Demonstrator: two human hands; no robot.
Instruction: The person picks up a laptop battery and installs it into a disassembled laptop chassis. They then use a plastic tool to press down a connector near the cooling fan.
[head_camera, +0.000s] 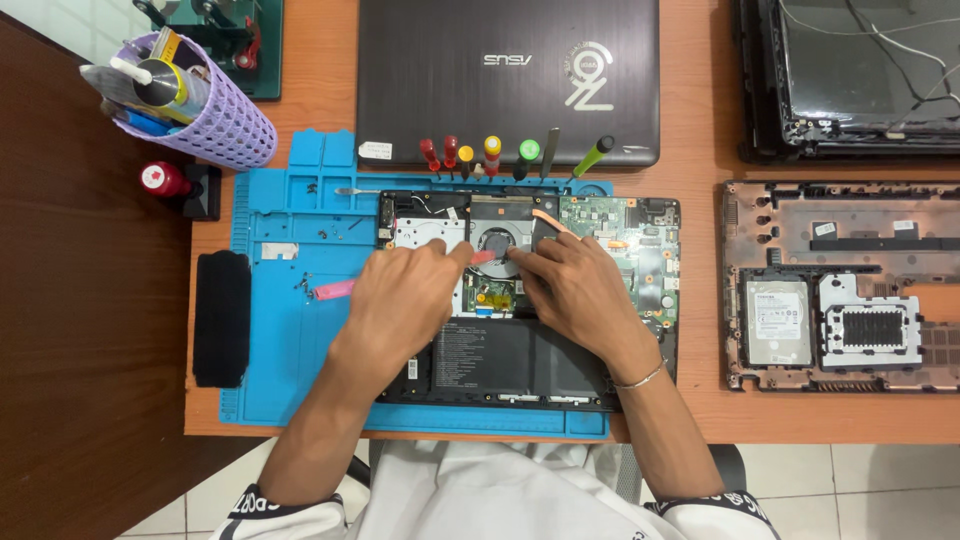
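Orange desk runs under everything, with dark wood at the far left. Leftmost stands a lilac mesh holder (215, 120) full of tools, then a black pad (221, 318) beside the blue repair mat (272, 300). A pink-handled tool (333, 290) lies on that mat, just left of my wrist.

On the mat sits the opened laptop (640, 270), its board and battery bare. My left hand (405, 300) bends over it, fingers pinched on what looks like a small red-tipped tool pointing at the round fan (497, 243); how firmly it is held I cannot tell. My right hand (580, 290) rests just beside, fingertips pressed down at the fan's edge, holding nothing that shows.

I judge the step to be working the fan area loose. Any further move here calls for a steady tip and light pressure, since the copper heat pipe (552, 220) and board lie close.

Screwdrivers (490, 155) stand behind, before a closed grey laptop (508, 80). Rightmost lies a stripped bottom case (840, 285).
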